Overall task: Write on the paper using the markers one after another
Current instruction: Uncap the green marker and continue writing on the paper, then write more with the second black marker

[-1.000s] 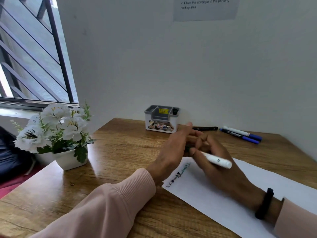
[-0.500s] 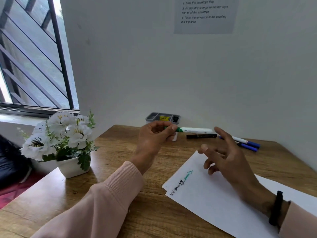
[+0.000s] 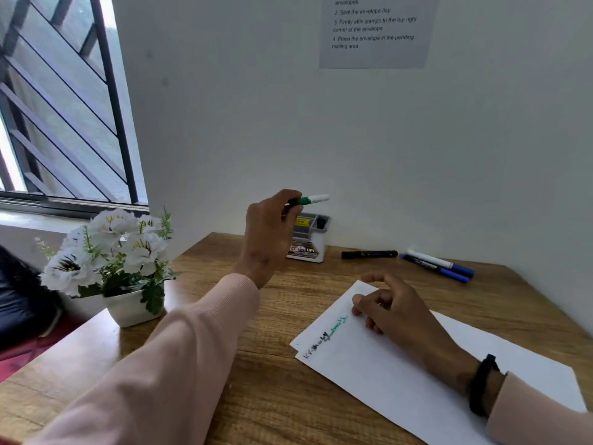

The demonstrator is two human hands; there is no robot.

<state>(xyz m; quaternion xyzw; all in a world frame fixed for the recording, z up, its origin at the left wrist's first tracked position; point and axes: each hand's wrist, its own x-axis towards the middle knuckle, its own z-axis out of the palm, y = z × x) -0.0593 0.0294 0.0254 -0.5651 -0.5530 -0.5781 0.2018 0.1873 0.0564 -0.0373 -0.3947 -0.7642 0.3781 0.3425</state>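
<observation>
My left hand (image 3: 269, 229) grips a green-capped white marker (image 3: 313, 199) and holds it in the air above the grey pen holder (image 3: 313, 236) at the back of the table. My right hand (image 3: 394, 311) rests on the white paper (image 3: 401, 374) with loosely curled fingers and holds nothing. Short black and green handwriting (image 3: 325, 335) runs along the paper's left edge. A black marker (image 3: 369, 254) and two blue-capped markers (image 3: 439, 266) lie on the wooden table (image 3: 256, 316) near the wall.
A white pot of white flowers (image 3: 112, 261) stands at the table's left edge. The wall runs close behind the pen holder, with a printed sheet (image 3: 375, 30) stuck high on it. A barred window (image 3: 61, 101) is at far left.
The green marker passed from my right hand to my left, which then lifted it up above the pen holder. My right hand let go and settled on the paper.
</observation>
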